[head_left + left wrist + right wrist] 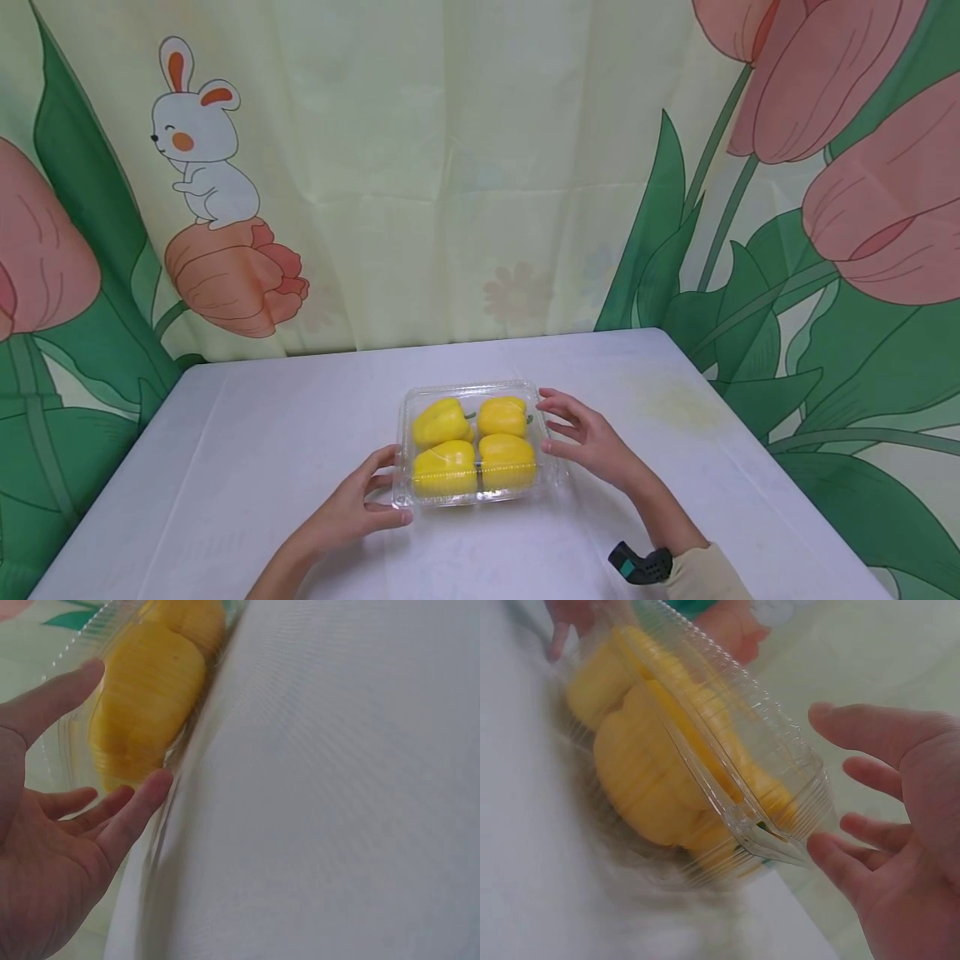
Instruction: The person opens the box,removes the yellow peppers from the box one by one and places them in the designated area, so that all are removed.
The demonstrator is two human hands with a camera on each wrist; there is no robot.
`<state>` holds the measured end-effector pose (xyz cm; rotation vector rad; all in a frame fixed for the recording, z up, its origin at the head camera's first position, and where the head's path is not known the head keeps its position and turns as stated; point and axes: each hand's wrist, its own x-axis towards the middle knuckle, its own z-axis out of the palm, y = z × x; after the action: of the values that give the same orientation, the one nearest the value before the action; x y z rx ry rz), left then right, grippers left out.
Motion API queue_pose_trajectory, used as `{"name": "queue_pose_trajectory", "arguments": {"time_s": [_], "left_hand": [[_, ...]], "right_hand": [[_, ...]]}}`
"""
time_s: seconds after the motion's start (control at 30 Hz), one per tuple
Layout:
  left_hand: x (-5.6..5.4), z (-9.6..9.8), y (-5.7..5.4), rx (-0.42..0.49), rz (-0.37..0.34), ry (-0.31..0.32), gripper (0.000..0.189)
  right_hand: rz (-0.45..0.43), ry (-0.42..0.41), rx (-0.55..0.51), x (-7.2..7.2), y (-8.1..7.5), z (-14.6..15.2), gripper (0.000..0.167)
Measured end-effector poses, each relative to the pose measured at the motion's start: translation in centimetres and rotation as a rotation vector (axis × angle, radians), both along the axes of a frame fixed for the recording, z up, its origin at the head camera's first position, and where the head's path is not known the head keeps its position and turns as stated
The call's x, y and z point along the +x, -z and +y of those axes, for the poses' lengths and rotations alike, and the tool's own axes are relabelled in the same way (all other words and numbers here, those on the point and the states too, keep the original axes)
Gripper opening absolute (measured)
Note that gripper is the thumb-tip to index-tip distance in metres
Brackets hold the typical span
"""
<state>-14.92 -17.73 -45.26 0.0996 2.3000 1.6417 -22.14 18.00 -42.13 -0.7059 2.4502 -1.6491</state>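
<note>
- Pale yellow fabric backdrop (367,167) printed with pink tulips and a white rabbit: it hangs behind the work, probably to screen off whatever lies beyond.
- White cloth-covered table (262,467): its broad flat top bears the load, so neither hand needs to lift.
- Clear, ribbed, rectangular plastic box (471,395): it rests on the table, near the middle and between the hands, its lid apparently down on its base; that spot looks chosen for even reach.
- Bare left hand (352,504): spread wide at the box's left side, thumb by the near corner and fingers along the wall. It grips nothing firmly; contact appears light, perhaps to steady that end.
- Bare right hand (596,446): also spread wide, fingertips at or just beside the right edge, mirroring the left; I cannot tell whether they touch.
- Four blocky, glossy yellow peppers (507,462): two rows of two inside the box, probably so they fit snugly and roll little.
- Black band with a teal patch (639,565): at the right wrist, by a beige sleeve (708,575), out of the fingers' way.
- Short green stems (471,415): the two visible on the far peppers point rightward, seemingly to lie flat beneath the lid.
</note>
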Motion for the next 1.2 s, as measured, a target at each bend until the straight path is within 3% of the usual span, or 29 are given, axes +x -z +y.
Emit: {"name": "queue_pose_trajectory", "arguments": {"time_s": [0.57, 1.2], "left_hand": [[0.18, -0.04, -0.09, 0.021, 0.04, 0.013, 0.095], [0.05, 0.02, -0.26, 0.075, 0.034, 0.013, 0.095]], "right_hand": [[-0.001, 0.001, 0.006, 0.03, -0.03, -0.08, 0.048], [-0.019, -0.027, 0.02, 0.11, 0.05, -0.03, 0.048]]}}
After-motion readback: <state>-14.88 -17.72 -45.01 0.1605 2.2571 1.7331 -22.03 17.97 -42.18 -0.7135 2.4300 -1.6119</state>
